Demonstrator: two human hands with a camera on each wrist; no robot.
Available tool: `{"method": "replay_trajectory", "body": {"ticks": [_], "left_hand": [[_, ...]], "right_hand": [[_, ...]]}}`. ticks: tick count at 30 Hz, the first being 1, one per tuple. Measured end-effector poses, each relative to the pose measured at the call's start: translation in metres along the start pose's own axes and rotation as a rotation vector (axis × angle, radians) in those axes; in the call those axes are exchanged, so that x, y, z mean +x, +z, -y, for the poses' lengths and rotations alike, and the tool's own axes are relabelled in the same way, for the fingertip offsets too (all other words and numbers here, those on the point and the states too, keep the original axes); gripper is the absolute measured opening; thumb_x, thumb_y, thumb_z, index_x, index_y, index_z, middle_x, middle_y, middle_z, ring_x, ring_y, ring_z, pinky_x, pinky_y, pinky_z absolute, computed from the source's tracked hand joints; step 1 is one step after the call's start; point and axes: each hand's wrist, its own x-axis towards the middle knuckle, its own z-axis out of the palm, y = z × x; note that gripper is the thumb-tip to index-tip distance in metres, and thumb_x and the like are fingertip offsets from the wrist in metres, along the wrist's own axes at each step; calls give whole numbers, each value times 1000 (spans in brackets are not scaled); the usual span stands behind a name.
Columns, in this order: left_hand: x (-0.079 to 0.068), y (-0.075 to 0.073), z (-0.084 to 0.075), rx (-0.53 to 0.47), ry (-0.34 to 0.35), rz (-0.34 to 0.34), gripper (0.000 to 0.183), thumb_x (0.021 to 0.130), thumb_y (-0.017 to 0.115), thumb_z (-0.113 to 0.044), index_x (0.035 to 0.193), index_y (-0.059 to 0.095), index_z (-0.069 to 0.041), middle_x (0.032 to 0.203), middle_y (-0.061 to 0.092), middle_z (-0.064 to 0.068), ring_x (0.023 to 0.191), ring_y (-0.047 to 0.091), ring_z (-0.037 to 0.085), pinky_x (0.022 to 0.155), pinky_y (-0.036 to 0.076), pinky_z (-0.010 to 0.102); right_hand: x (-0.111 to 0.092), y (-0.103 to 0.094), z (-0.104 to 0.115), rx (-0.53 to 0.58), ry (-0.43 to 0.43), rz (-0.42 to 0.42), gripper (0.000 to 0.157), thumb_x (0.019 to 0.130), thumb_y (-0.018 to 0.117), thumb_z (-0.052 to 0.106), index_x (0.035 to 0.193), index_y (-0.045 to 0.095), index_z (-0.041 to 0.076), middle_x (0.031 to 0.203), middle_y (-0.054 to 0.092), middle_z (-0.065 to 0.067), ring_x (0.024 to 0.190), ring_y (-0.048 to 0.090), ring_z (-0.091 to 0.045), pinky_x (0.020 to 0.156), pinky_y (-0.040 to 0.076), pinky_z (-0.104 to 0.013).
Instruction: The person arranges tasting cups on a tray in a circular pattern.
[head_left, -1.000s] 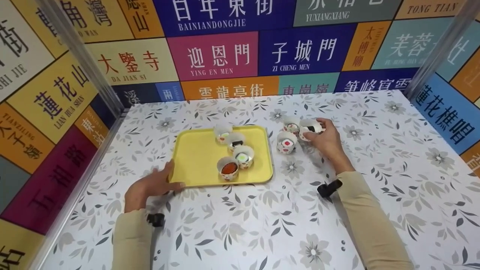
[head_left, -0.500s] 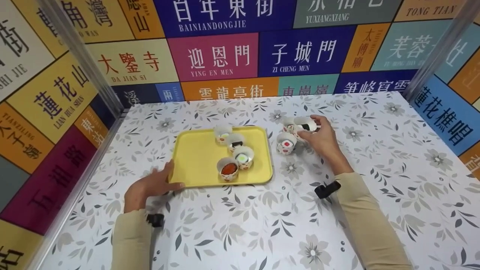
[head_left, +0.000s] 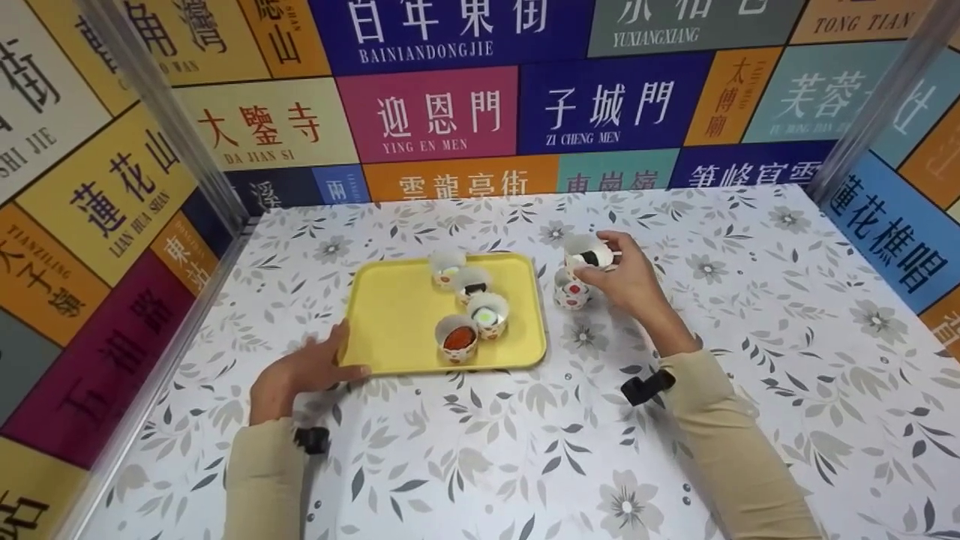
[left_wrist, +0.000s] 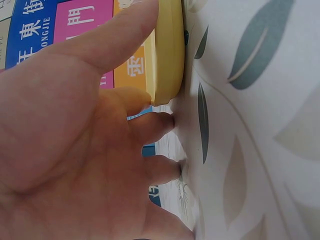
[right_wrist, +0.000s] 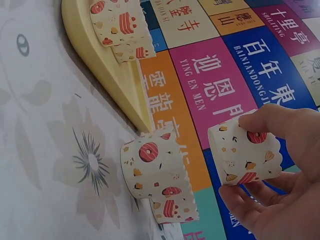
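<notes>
My right hand (head_left: pixel 628 277) holds a paper baking cup (right_wrist: pixel 245 155) by its side, thumb opposite the fingers; a black-and-white sushi piece (head_left: pixel 590 259) sits inside. In the head view this raised cup overlaps a patterned cup with a red-centred piece (head_left: pixel 572 296) on the table, right of the yellow tray (head_left: pixel 390 315). In the right wrist view another table cup (right_wrist: pixel 172 205) shows behind that one. My left hand (head_left: pixel 307 371) rests at the tray's near left corner, straight thumb along the front edge, other fingertips reaching the table beyond the rim (left_wrist: pixel 167 55).
Several cups stand on the tray's right half, one with orange filling (head_left: pixel 458 339), one with a green-centred piece (head_left: pixel 487 316), another with a dark piece (head_left: pixel 475 288). Printed panels (head_left: pixel 442 112) enclose the flowered table (head_left: pixel 450 465) at the back and sides.
My right hand has lifted the cup with the black-and-white piece and carried it left, over the other table cups. The left hand and tray have stayed put.
</notes>
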Motion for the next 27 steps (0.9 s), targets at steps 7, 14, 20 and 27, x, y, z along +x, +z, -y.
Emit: {"method": "replay_trajectory", "body": {"ticks": [7, 14, 20, 27], "left_hand": [[-2, -1, -1, 2, 0, 1, 108, 89, 63, -63, 162, -7, -23, 169, -9, 18, 153, -13, 45, 120, 2, 69], [-1, -1, -1, 16, -25, 3, 108, 89, 62, -65, 162, -6, -26, 169, -8, 19, 154, -11, 45, 120, 2, 70], [-1, -2, -2, 15, -32, -2, 109, 87, 63, -67, 162, -5, -28, 168, -8, 20, 154, -10, 45, 120, 3, 70], [-1, -2, 0, 26, -24, -3, 108, 87, 62, -68, 162, -4, -27, 168, -8, 20, 154, -10, 45, 120, 3, 70]], "right_hand": [[-7, 15, 8, -11, -43, 78, 76, 89, 75, 27, 152, 36, 11, 146, 45, -17, 121, 53, -30, 93, 49, -38], [-14, 33, 12, -30, -79, 113, 75, 87, 76, 25, 150, 39, 9, 144, 48, -18, 123, 52, -34, 100, 47, -44], [-21, 46, 17, -29, -129, 127, 73, 85, 78, 25, 148, 44, 10, 144, 50, -18, 124, 52, -36, 102, 46, -48], [-26, 59, 31, -52, -167, 176, 73, 85, 79, 31, 148, 45, 15, 143, 51, -13, 128, 52, -34, 101, 48, -48]]}}
